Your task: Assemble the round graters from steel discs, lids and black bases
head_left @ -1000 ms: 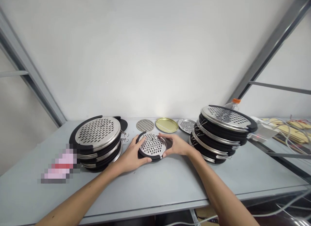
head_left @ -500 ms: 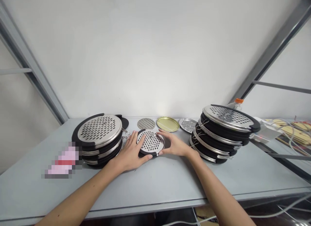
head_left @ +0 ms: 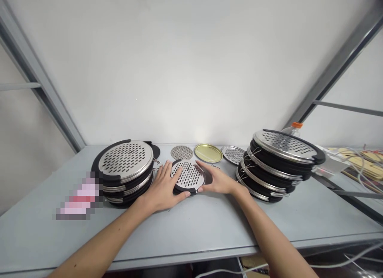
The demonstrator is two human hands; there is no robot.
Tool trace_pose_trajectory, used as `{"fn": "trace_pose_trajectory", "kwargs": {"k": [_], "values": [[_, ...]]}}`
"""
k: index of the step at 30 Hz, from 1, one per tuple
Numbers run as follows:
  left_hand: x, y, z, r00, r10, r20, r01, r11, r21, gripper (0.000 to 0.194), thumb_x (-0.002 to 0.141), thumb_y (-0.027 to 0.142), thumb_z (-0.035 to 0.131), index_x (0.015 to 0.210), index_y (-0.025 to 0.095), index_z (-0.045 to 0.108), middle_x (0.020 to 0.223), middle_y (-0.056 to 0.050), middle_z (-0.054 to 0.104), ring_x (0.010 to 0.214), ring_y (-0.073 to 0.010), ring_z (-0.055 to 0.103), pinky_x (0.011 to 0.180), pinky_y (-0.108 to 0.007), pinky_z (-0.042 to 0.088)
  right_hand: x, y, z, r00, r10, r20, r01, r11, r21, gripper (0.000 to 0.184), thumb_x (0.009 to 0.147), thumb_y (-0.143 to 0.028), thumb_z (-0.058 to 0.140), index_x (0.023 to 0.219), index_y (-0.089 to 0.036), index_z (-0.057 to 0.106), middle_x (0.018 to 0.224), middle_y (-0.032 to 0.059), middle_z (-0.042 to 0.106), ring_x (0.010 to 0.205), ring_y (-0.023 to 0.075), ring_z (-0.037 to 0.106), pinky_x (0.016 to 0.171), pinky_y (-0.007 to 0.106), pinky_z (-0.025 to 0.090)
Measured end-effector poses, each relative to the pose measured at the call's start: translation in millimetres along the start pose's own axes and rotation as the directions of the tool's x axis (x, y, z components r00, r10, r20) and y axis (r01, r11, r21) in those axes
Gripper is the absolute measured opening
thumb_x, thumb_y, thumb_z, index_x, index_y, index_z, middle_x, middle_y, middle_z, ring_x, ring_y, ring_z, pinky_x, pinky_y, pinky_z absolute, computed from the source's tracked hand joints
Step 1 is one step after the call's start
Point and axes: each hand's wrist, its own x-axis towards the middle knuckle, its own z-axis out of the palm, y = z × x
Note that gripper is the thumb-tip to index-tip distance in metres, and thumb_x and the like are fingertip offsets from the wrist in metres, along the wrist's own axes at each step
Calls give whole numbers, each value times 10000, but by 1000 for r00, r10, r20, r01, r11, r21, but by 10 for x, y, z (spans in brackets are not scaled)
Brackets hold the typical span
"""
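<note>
Left hand open, palm over near-left edge of black-rimmed perforated steel disc; right hand open against right rim, bracing disc between both. Disc flat on grey table, between left stack and right stack of similar discs.

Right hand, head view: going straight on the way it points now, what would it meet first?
The right hand would meet the perforated steel disc first; its fingertips seem already at the disc's edge, though depth is unclear.
</note>
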Motion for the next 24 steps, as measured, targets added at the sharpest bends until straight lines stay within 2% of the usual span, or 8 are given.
{"fn": "trace_pose_trajectory", "kwargs": {"k": [4, 9, 13, 19, 24], "values": [[-2, -7, 5, 999, 29, -19, -29, 999, 22, 857, 777, 674, 534, 1453, 201, 300, 1564, -131, 105, 1424, -373, -33, 1136, -561, 64, 9, -33, 4, 999, -28, -27, 28, 1000, -9, 1013, 507, -465, 846, 1391, -196, 432, 1380, 129, 506, 1259, 349, 471, 1084, 519, 325], [0, 8, -17, 999, 38, 16, -39, 995, 88, 869, 786, 690, 494, 1462, 192, 273, 1563, -134, 106, 1425, -364, -39, 1143, -538, 46, 13, -76, -4, 999, -31, -39, 29, 999, -30, 960, 476, -478, 853, 1327, -193, 515, 1327, 123, 558, 1219, 358, 507, 1073, 520, 342], [-7, 21, -28, 999, 23, 45, -27, 995, 99, 895, 796, 700, 465, 1477, 171, 226, 1562, -161, 74, 1421, -372, -58, 1137, -547, 55, 8, -85, -35, 1000, -5, -22, 5, 1000, -3, 929, 512, -467, 842, 1333, -191, 505, 1344, 123, 542, 1240, 340, 493, 1082, 509, 337], [-19, 48, -41, 998, 9, 58, -14, 996, 86, 882, 803, 673, 480, 1483, 190, 196, 1564, -150, 69, 1418, -387, -53, 1130, -564, 76, 9, -90, -50, 1000, 14, 5, -14, 999, -35, 977, 490, -467, 852, 1346, -162, 493, 1372, 144, 510, 1263, 338, 471, 1099, 499, 324], [-31, 82, -60, 993, -55, 101, 51, 998, 47, 894, 804, 659, 501, 1491, 200, 160, 1566, -158, 18, 1414, -403, -37, 1114, -577, 142, 15, -70, -35, 1000, -5, -13, 4, 1000, -25, 970, 487, -477, 851, 1338, -167, 504, 1344, 142, 539, 1233, 346, 499, 1080, 511, 344]]}}
